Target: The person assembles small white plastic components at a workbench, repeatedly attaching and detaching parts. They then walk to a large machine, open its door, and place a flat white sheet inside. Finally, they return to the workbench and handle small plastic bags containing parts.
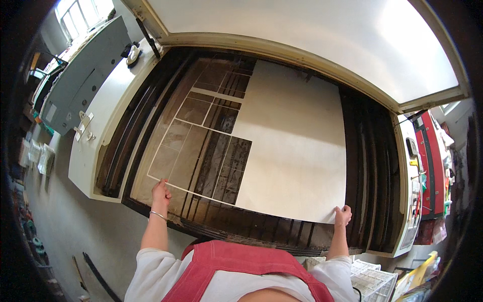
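"Holding the pale sheet (294, 146) over the dark machine bed (271, 226), are we secure?"

"Our left grip (161, 193) clamps a thin strip (201, 194) at the bed's near left; our right grip (343, 215) pinches the sheet's corner, near right."

"What could fail?"

"Those strips may snap if we lift unevenly or snag the bed's edges."

"And around?"

"The raised lid (302, 25) behind the bed may block lifting; white baskets (372, 279) sit right of its front."

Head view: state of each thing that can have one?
Lid: raised
Sheet: solid at right, thin open framework at left; over the bed
Bed: exposed at its sides and through the sheet's openings
Left hand: closed on the sheet's near-left strip
Right hand: closed on the sheet's near-right corner
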### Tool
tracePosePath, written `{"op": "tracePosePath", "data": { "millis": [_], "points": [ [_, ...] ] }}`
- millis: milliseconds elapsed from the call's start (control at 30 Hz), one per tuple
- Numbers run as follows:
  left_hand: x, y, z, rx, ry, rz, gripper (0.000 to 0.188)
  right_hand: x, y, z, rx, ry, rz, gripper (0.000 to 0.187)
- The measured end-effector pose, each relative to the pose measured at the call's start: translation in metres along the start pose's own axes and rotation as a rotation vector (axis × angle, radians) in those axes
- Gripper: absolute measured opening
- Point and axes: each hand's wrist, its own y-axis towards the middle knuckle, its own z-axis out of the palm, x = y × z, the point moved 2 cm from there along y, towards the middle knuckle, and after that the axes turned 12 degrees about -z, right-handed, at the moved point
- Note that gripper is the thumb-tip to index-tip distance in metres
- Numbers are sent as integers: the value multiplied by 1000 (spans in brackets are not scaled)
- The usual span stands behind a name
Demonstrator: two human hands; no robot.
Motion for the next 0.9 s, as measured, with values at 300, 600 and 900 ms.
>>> {"op": "tracePosePath", "data": {
  "millis": [300, 600, 900],
  "points": [
    [-56, -19, -12, 33, 114, 158, 22, -20, -45, 25, -6, 154, -16, 56],
    [-116, -60, 10, 35, 145, 332, 25, -37, -89, 73, -173, 524, 4, 40],
    [-84, -49, -38, -130, 197, 151, 27, -13, -89, 43, -231, 368, -91, 40]
  ]
}}
